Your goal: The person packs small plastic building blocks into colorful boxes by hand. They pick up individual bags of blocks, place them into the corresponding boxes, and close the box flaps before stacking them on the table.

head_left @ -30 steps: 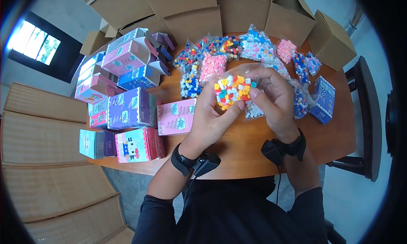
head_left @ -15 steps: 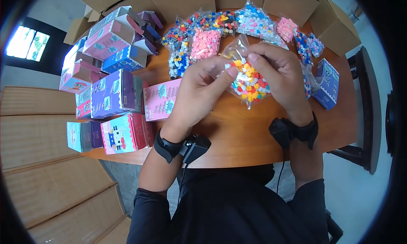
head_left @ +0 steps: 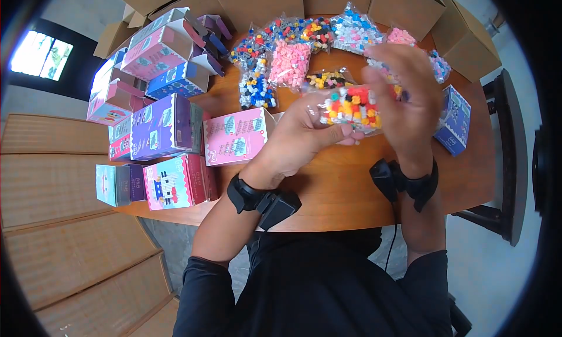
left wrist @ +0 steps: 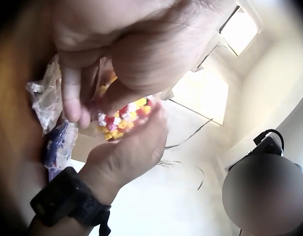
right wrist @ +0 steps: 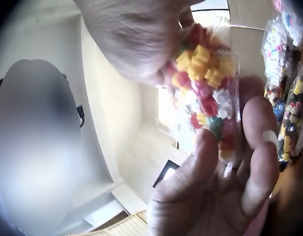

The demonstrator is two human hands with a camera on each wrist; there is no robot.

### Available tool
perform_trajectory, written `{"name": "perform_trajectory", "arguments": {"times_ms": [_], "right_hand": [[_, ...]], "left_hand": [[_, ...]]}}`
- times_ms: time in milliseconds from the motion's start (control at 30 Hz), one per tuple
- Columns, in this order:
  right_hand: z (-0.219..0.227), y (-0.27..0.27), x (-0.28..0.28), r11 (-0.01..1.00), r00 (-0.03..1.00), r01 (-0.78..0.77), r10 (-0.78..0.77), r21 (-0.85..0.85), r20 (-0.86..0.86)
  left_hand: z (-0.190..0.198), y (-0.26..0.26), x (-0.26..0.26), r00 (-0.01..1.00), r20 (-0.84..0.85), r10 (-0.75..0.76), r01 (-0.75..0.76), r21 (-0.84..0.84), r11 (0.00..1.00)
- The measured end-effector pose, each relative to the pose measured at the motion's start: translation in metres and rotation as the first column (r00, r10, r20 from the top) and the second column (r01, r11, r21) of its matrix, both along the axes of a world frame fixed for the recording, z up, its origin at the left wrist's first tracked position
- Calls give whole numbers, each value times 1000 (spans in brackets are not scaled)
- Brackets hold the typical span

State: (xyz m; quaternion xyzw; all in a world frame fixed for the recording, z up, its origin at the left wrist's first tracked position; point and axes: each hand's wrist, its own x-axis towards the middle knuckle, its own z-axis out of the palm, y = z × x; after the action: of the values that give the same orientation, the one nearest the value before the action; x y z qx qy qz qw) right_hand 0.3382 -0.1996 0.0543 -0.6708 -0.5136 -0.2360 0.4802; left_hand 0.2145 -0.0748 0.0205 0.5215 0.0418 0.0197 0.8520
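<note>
A clear plastic bag of small building blocks (head_left: 354,110), mostly yellow, red and white, is held up over the table in the head view. My left hand (head_left: 301,132) grips its left end, thumb in front and fingers behind. In the right wrist view, the left thumb (right wrist: 205,152) presses the bag's face beside a green block. My right hand (head_left: 413,111), blurred by motion, is at the bag's right end with thumb and fingers spread apart. Seen from the left wrist, the right hand (left wrist: 129,157) lies along the bag, its fingertips at the far edge.
More bags of blocks lie behind: a pink one (head_left: 290,64), a blue-and-white one (head_left: 256,88) and a black-and-yellow one (head_left: 329,78). Printed toy boxes (head_left: 155,126) stack up at left; a blue box (head_left: 453,121) stands at right. Cardboard cartons (head_left: 266,9) line the back edge.
The bag has turned from hanging slanted to lying sideways between the hands. My right hand has left its pinch at the bag's top and spread its fingers at the right end.
</note>
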Motion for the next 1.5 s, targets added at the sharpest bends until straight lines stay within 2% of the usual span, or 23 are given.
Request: {"name": "perform_trajectory", "arguments": {"times_ms": [67, 100, 133, 200, 233, 333, 367, 467, 500, 600, 733, 900, 933, 1000, 1033, 1100, 1133, 1167, 1200, 1233, 1333, 1433, 1500], "right_hand": [[1, -2, 7, 985, 965, 23, 23, 171, -263], [1, 2, 4, 960, 861, -69, 194, 270, -469], [1, 4, -2, 934, 754, -200, 340, 296, -562], [-2, 6, -11, 821, 446, -419, 558, 387, -700], [-9, 7, -7, 895, 566, -410, 400, 174, -721], [-9, 4, -5, 947, 715, -230, 320, 224, -621], [-3, 4, -7, 923, 742, -159, 346, 351, -574], [0, 1, -8, 966, 813, -118, 228, 232, -535], [2, -2, -9, 983, 845, -182, 162, 11, -509], [-4, 2, -12, 953, 795, -186, 289, 240, -533], [0, 1, -9, 908, 581, -266, 418, 323, -698], [-3, 2, -7, 818, 482, -416, 569, 398, -666], [-2, 2, -7, 792, 453, -460, 598, 401, -662], [-3, 1, -7, 809, 475, -446, 576, 382, -665], [-3, 1, -7, 818, 486, -437, 564, 373, -668], [0, 1, -7, 873, 652, -412, 483, 261, -585], [2, 0, -7, 897, 725, -391, 438, 207, -532], [6, -1, -7, 949, 898, -312, 308, 39, -315], [12, -2, -6, 978, 983, -183, 178, -100, -51], [13, -3, -6, 981, 971, -18, 63, -195, 231], [8, 5, -16, 981, 989, -147, 150, -125, 13], [4, -1, -17, 922, 957, -226, 148, -316, -251], [4, -5, -17, 888, 815, -382, 192, -256, -547]], "left_hand": [[2, 3, 1, 996, 37, 79, -78, -45, 996], [6, 6, 2, 993, 47, 110, -108, -45, 993], [8, 7, 1, 989, 54, 139, -137, -46, 990], [8, 6, 0, 982, 55, 182, -177, -80, 981], [8, 4, 0, 983, 41, 177, -173, -83, 981], [0, 2, 2, 985, 48, 168, -165, -64, 984], [-3, 3, 3, 983, 57, 174, -171, -52, 984], [-7, 8, 4, 961, 99, 259, -261, 9, 965], [-5, 8, 3, 949, 124, 291, -289, -30, 957], [4, 9, 1, 952, 174, 251, -240, -82, 967], [15, 4, -8, 937, 201, 285, -295, 20, 955], [7, 1, -4, 819, 394, 417, -489, 100, 866], [8, 2, -6, 827, 386, 408, -486, 127, 865], [13, 5, -9, 845, 368, 389, -475, 180, 861], [10, 7, -8, 824, 424, 375, -502, 240, 831], [5, 10, -6, 783, 525, 334, -555, 349, 755], [6, 9, -7, 808, 476, 347, -526, 317, 790], [9, 7, -9, 831, 427, 357, -497, 282, 820], [10, 7, -10, 852, 377, 362, -470, 246, 848], [9, 10, -10, 854, 364, 372, -478, 265, 837], [8, 15, -11, 871, 333, 363, -465, 318, 826], [13, 10, -11, 914, 282, 294, -384, 362, 849], [14, 7, -11, 932, 227, 283, -354, 400, 846]]}}
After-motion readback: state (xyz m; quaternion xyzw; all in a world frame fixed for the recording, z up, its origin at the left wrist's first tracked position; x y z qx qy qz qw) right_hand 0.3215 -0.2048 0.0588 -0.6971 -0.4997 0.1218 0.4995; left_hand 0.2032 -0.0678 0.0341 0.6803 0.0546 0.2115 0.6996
